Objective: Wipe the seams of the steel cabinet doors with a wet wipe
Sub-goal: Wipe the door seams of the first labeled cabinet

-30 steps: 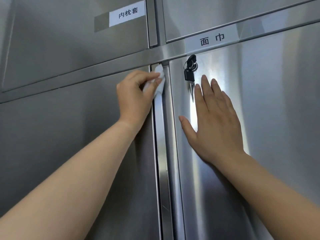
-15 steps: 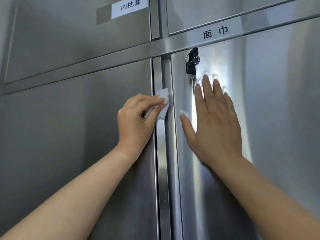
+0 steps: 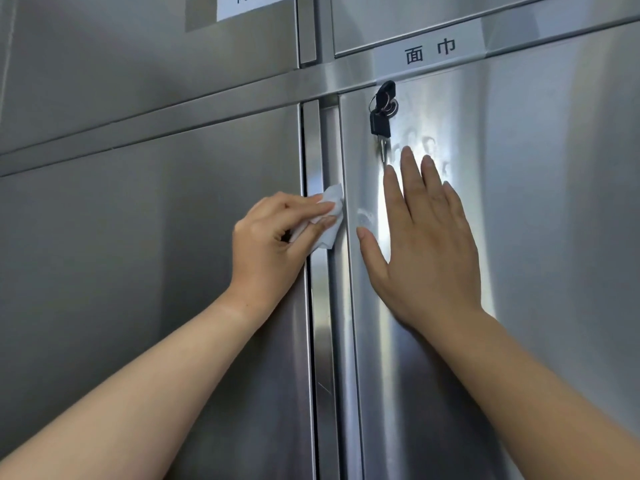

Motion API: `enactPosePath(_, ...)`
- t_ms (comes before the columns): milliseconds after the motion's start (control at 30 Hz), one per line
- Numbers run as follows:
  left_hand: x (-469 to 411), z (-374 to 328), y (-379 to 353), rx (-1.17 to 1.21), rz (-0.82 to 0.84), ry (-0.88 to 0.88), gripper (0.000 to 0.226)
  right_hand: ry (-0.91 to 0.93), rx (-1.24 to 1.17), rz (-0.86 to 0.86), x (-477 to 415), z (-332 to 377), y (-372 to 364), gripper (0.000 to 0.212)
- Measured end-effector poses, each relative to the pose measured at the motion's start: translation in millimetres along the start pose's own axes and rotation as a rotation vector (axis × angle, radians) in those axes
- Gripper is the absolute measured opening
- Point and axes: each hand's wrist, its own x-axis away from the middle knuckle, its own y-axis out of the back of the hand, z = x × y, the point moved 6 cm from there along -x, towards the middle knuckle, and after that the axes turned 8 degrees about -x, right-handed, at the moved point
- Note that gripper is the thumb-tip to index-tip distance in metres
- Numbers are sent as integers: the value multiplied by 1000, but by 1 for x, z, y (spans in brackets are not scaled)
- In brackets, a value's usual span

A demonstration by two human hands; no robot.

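A vertical seam runs between the lower left steel door and the lower right steel door. My left hand pinches a folded white wet wipe and presses it against the seam about a third of the way down. My right hand lies flat on the right door, fingers straight and pointing up, just below the hanging keys. Faint fingerprint smudges show on the steel above the fingertips.
A horizontal steel rail separates the lower doors from two upper doors. White labels with black characters sit on the rail at the right and on the upper left door. The keys stick out from the lock.
My left hand has slid the wipe down the seam from its top end. My right hand stayed flat on the right door. The camera view tilted downward.
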Motion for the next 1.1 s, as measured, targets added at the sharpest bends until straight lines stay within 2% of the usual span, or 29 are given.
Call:
enactPosePath(133,-17,5,1,-17,14,-8,11,2,-16,-3,0,0,0,65)
enactPosePath(300,7,-5,0,-2,-20,50,12,10,-34,-7,0,-1,1,65)
enactPosePath(533,9,-8,4,11,46,79,19,11,-32,-13,0,-2,1,64)
enactPosePath(667,7,-8,5,-2,22,134,11,15,-44,-28,0,-2,2,64)
enactPosePath(833,14,-9,5,35,-10,183,14,14,-64,-39,1,-1,2,63)
enactPosePath(1100,2,-6,3,-34,6,71,13,9,-74,-27,1,-1,1,64)
